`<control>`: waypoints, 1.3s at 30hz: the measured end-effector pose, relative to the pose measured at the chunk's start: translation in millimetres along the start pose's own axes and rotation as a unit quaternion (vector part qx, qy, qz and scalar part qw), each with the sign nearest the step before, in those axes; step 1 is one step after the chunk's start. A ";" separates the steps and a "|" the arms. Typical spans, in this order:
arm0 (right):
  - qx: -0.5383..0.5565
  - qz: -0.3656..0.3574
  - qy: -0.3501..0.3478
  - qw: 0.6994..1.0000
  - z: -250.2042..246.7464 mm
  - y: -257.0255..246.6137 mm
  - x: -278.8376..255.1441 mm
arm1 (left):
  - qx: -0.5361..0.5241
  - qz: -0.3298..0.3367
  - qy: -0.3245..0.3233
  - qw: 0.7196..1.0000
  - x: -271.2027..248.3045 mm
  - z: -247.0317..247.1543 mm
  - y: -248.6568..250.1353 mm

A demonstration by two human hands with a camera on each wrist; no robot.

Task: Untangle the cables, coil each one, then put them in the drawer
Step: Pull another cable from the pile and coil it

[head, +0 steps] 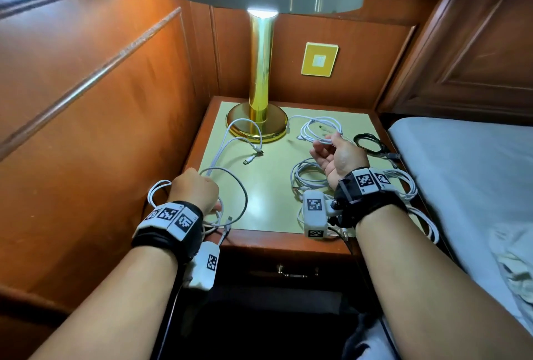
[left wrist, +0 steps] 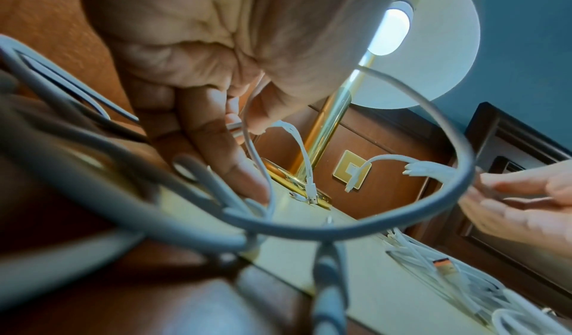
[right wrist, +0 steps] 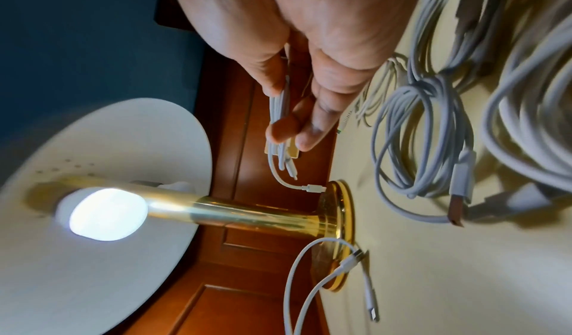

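Left hand [head: 193, 190] at nightstand [head: 271, 186] front edge, fingers curled round loose white cable [head: 230, 140] trailing to lamp base [head: 256, 124]. Right hand [head: 336, 155] pinched small white coil [head: 320, 129]; coiled bundle [head: 305, 175] beside it. Drawer [head: 288, 271] shut. Risk: pulling snags cable on lamp, coil springs open.

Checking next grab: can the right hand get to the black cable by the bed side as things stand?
Probably yes, but not freely. The black cable lies just right of the right hand with nothing between them. That hand is pinching a small white coil, so it would likely have to set that down first.
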State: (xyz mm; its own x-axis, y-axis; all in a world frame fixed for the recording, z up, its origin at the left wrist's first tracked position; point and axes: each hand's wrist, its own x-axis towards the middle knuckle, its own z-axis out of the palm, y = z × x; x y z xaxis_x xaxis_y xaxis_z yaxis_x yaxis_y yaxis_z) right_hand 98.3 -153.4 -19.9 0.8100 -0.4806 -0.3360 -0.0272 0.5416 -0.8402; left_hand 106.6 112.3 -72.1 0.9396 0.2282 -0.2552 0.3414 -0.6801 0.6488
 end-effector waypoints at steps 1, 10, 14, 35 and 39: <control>-0.006 0.007 0.001 1.000 2.3 1.7 5.1 | -0.009 -0.003 -0.004 1.000 -0.1 0.0 0.0; -0.065 0.053 -0.014 0.996 11.0 7.2 28.2 | -0.027 -0.011 -0.020 0.999 -0.1 -1.1 2.5; -0.030 0.017 0.043 0.998 6.4 -0.7 37.0 | -0.030 -0.006 -0.018 0.999 -0.3 -0.6 1.5; -0.150 0.010 0.047 0.987 27.6 28.1 33.1 | -0.049 -0.007 -0.013 0.999 -1.5 -0.3 1.6; -0.193 0.069 -0.014 0.979 35.3 25.7 24.1 | -0.036 0.001 -0.014 0.999 -0.2 0.0 -0.2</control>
State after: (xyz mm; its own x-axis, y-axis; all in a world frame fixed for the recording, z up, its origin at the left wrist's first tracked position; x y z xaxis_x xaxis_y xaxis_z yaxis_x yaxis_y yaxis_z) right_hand 137.8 -126.7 -34.6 0.7988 -0.3989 -0.4503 -0.3521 0.2968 -0.8877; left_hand 106.3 112.4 -72.2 0.9396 0.2071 -0.2725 0.3412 -0.6289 0.6986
